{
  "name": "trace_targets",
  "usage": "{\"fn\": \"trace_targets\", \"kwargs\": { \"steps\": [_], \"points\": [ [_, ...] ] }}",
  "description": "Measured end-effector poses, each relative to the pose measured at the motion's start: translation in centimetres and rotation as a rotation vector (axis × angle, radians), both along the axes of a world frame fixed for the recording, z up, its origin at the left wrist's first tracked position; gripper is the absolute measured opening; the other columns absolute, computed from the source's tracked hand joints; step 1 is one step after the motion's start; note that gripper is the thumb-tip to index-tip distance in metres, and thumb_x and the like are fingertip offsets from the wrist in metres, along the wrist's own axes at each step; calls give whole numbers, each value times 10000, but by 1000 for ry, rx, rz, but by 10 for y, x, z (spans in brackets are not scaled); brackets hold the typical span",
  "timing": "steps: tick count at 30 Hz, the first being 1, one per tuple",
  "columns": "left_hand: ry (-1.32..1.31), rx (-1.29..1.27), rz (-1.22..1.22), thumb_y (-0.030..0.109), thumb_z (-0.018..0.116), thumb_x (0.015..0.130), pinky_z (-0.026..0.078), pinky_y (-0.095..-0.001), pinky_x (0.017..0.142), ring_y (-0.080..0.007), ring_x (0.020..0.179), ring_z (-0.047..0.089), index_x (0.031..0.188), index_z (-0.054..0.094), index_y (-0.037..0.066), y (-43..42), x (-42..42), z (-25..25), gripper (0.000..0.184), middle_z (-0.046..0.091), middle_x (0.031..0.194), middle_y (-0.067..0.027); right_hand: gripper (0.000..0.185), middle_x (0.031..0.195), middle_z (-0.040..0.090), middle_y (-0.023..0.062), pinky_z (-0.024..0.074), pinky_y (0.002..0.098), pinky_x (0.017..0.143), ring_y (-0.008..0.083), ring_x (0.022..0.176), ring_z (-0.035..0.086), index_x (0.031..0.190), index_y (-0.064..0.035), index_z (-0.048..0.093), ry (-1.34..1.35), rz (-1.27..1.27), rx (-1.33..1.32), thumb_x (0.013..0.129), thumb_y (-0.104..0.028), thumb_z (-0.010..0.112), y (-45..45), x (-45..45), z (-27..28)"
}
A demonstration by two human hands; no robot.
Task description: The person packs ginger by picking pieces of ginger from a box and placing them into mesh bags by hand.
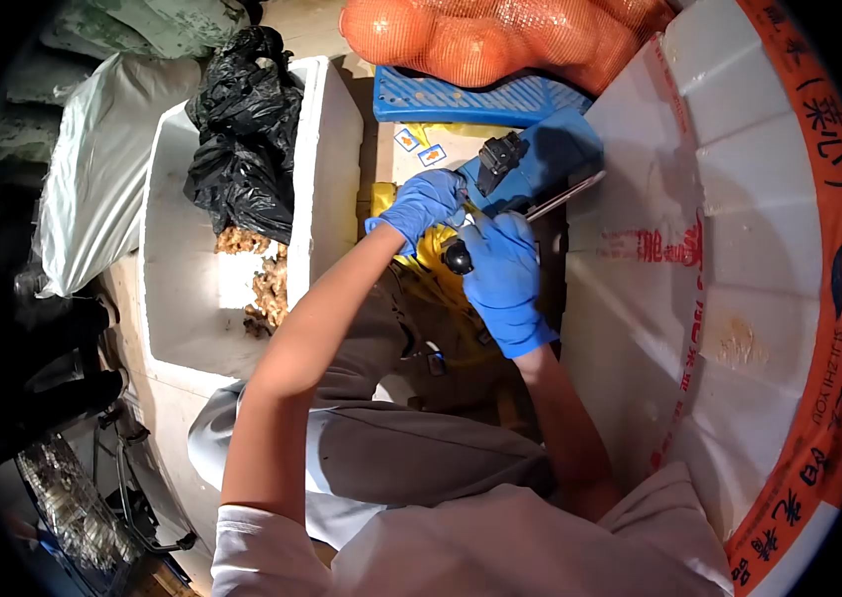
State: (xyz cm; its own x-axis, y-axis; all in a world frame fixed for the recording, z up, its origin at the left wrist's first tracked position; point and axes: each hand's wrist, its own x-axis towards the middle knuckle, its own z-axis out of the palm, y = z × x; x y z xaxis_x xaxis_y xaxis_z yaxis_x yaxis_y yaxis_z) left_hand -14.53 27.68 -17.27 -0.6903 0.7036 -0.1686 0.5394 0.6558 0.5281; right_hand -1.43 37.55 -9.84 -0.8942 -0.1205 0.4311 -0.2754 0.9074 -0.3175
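My right hand [503, 282], in a blue glove, is closed around what looks like a knife. Its rounded black handle end [457, 257] sticks out at the left of the fist, and a long thin metal blade [568, 195] points up to the right. My left hand [426, 205], also gloved in blue, has its fingers drawn together close to the right hand. A small pale bit shows at its fingertips, too small to name. Beneath both hands lies bunched yellow plastic [433, 261]. Just beyond them is a blue box-like object [550, 159] with a black piece [500, 159] on top.
On the left stands a white foam box [329, 159] holding ginger pieces [272, 289] and a black plastic bag [247, 129]. White foam boxes [630, 289] with red print wall the right side. Orange mesh sacks [480, 40] lie behind a blue plastic crate [470, 98].
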Motion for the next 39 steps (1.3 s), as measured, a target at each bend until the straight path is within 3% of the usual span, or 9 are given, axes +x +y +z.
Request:
{"fn": "trace_targets", "kwargs": {
  "steps": [5, 10, 15, 18, 27, 30, 34, 35, 39],
  "points": [
    [-97, 79, 83, 274, 466, 782, 407, -396, 609, -367, 670, 503, 761, 543, 16, -3, -4, 1, 271, 536, 720, -208, 231, 650, 529, 65, 397, 331, 654, 224, 690, 526, 717, -59, 546, -71, 15, 14, 490, -28, 579, -21, 1, -18],
    [-173, 79, -1, 213, 502, 778, 441, -314, 648, -281, 676, 552, 815, 579, 38, -5, -16, -7, 194, 576, 751, -154, 113, 537, 522, 93, 419, 328, 565, 223, 559, 548, 721, -33, 593, -216, 84, 107, 687, -68, 491, -18, -4, -13],
    [-182, 104, -22, 209, 506, 776, 435, -325, 635, -287, 686, 543, 802, 571, 30, -5, -16, -6, 192, 565, 746, -159, 98, 488, 505, 101, 395, 348, 421, 251, 462, 522, 691, -20, 568, -318, 206, 323, 672, -86, 498, -38, 1, -29],
    [-62, 177, -38, 210, 506, 778, 425, -344, 614, -293, 664, 534, 795, 549, 29, -7, -11, -4, 187, 542, 706, -164, 81, 525, 544, 99, 418, 359, 434, 266, 504, 558, 583, -64, 593, -540, 320, 185, 623, -91, 529, -104, 13, -147],
    [79, 298, -44, 167, 507, 747, 430, -341, 604, -299, 679, 534, 774, 541, 56, -8, -9, -18, 120, 551, 723, -134, 142, 639, 570, 110, 409, 388, 493, 258, 575, 554, 704, -91, 613, -706, 162, 384, 672, -139, 484, -150, 16, -229],
    [-30, 257, -7, 161, 494, 740, 438, -344, 609, -283, 662, 546, 777, 550, 74, -8, -9, -20, 110, 564, 724, -120, 138, 635, 551, 110, 389, 427, 473, 265, 581, 542, 682, -82, 596, -504, 83, 257, 678, -116, 462, -169, 48, -378],
    [3, 150, -2, 229, 480, 748, 435, -362, 625, -310, 694, 541, 807, 561, 82, -8, -10, -22, 178, 565, 748, -137, 127, 625, 553, 81, 378, 378, 465, 204, 578, 545, 676, -106, 598, -488, 42, 648, 673, -87, 472, -159, 23, -287],
    [-83, 136, 8, 244, 479, 751, 434, -367, 626, -317, 699, 537, 815, 559, 81, -7, -10, -12, 193, 563, 750, -143, 134, 592, 558, 75, 385, 387, 472, 203, 554, 551, 643, -109, 609, -501, 108, 124, 678, -103, 479, -155, 26, -309],
    [46, 218, 49, 245, 471, 770, 421, -385, 601, -333, 661, 528, 803, 556, 73, -7, -2, -9, 194, 552, 724, -157, 126, 567, 563, 88, 397, 341, 458, 218, 534, 562, 605, -91, 607, -415, 268, 335, 651, -118, 493, -133, 15, -204]
  ]
}}
